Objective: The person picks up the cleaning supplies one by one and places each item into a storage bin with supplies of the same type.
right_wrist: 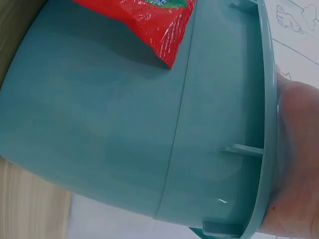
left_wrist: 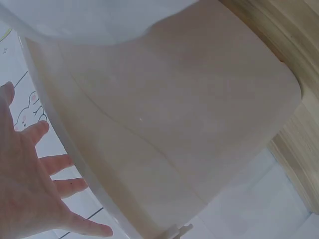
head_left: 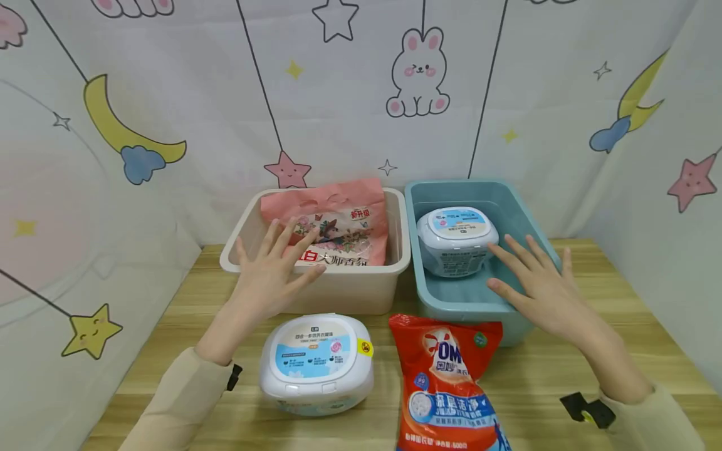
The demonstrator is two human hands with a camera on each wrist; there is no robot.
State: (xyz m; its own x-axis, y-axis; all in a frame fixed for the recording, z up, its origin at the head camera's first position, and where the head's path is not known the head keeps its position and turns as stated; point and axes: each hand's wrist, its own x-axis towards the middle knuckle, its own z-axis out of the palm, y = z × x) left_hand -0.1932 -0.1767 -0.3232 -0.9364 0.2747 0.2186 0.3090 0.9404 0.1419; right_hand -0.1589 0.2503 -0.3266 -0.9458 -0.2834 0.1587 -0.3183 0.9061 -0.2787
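Red bag (head_left: 445,382) and white tub (head_left: 316,351) sit nearest on the counter (head_left: 555,382), before cream bin (head_left: 338,293) and blue bin (head_left: 504,329). Above these I see left grip (head_left: 267,272) and right grip (head_left: 541,288) spread, empty; packing seems half done, a grasp apparently called for.

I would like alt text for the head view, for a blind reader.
A person's left hand is spread over a cream bin with a pink bag inside, the right hand over a blue bin with a white tub inside. In front, a second white tub and a red bag rest on a wooden table.
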